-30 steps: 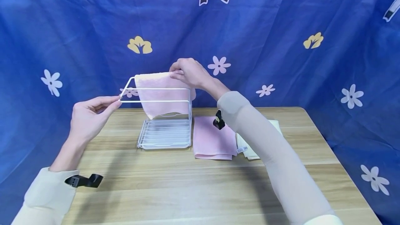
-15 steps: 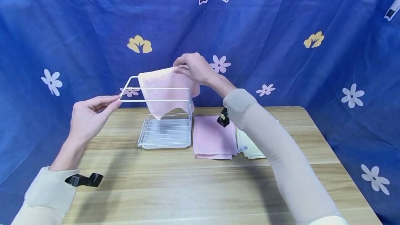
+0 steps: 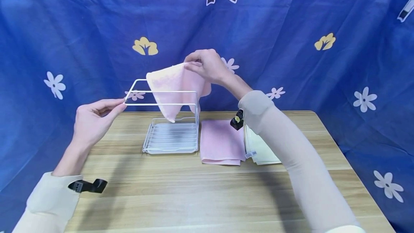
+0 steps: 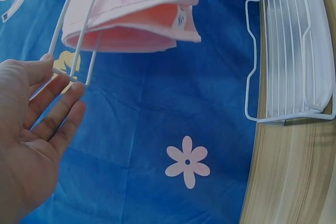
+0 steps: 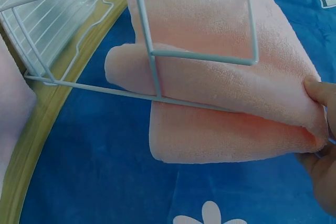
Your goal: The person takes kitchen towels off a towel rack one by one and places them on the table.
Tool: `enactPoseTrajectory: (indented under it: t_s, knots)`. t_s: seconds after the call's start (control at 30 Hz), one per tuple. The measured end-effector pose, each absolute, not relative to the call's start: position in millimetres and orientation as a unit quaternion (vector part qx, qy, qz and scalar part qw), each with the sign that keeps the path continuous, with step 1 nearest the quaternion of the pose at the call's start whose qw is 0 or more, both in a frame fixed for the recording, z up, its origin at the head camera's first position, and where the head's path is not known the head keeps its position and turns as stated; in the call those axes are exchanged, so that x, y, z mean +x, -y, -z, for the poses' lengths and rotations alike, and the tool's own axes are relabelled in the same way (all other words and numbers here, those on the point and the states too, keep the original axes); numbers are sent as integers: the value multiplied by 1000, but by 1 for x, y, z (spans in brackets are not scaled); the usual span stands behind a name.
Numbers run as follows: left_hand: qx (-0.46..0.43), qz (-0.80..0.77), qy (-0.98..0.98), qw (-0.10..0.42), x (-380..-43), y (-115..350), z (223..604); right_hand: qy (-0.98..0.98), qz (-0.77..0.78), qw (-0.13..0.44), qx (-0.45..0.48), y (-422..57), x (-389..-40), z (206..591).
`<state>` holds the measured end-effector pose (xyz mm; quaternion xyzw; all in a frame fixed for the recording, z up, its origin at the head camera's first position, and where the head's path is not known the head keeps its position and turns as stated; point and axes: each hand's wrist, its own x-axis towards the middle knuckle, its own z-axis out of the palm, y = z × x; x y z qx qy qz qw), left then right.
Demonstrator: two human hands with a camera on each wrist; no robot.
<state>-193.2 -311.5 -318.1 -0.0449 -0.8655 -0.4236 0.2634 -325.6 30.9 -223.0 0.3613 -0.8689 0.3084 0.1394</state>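
Observation:
A light pink towel (image 3: 168, 82) drapes over the upper bars of a white wire rack (image 3: 161, 104). My right hand (image 3: 208, 65) pinches its top edge between thumb and fingers, lifting that part above the rails. In the right wrist view the towel (image 5: 220, 82) hangs in folds, and the thumb of the right hand (image 5: 321, 129) presses on its edge. My left hand (image 3: 93, 121) pinches the left end of the rack's upper frame. From the left wrist view, the left hand (image 4: 42, 119) has its fingertips at the wire ends, with the lower fingers extended.
The rack's base holds a shallow white tray (image 3: 173, 143) under a wire grid on the wooden table (image 3: 181, 190). Right of it lie a folded pink cloth (image 3: 223, 143) and a pale yellow-green cloth (image 3: 262, 148) with a tag. A blue patterned curtain (image 3: 252, 17) hangs behind.
My right hand has moved up and to the right, drawing the towel's top edge higher above the rack and sliding it rightward. The left hand stays at the rack's end.

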Motion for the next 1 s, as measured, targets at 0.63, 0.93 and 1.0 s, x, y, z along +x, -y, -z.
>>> enactPoseTrajectory:
  t_s: [0.63, 0.93, 1.0]
  knots:
    - [-46, 423, 866, 262, -195, 310, 317, 849, -373, 181, 328, -62, -323, 207]
    - [-47, 417, 868, 264, -197, 310, 316, 839, -401, 197, 312, -75, -322, 202]
    - [-47, 417, 869, 264, -197, 310, 317, 834, -406, 202, 315, -79, -322, 201]
